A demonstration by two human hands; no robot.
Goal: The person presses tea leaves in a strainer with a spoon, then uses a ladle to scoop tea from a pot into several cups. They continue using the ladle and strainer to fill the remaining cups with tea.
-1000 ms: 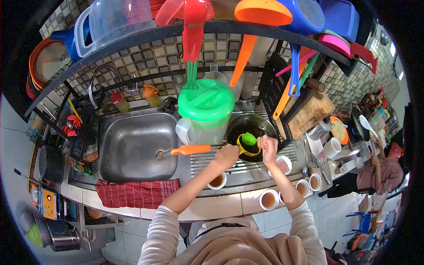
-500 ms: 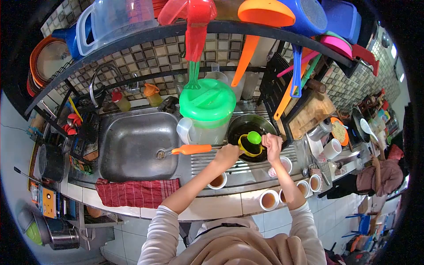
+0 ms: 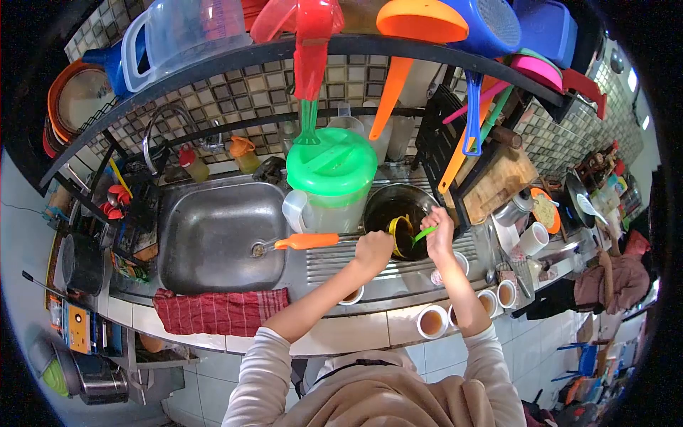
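My left hand (image 3: 375,253) is closed on the handle of a yellow strainer (image 3: 403,236), which is tilted on its side over a metal pot (image 3: 379,211) of dark liquid. Closed around a green spoon (image 3: 425,234), my right hand (image 3: 438,226) is at the pot's right side, with the spoon's end at the strainer. Left of the pot stands a clear pitcher with a green lid (image 3: 331,162). Several white cups of brown drink (image 3: 432,322) stand below my right forearm, and another cup is partly hidden under my left wrist.
The sink (image 3: 224,238) is at the left, with an orange-handled tool (image 3: 307,241) across its right edge and a red cloth (image 3: 213,311) on the counter front. Utensils hang from the rack (image 3: 270,50). Another person (image 3: 617,283) is at far right.
The yellow strainer has turned from facing up to lying on its side. The green spoon has tipped and dropped against it. My right hand has moved slightly up; my left hand has shifted right.
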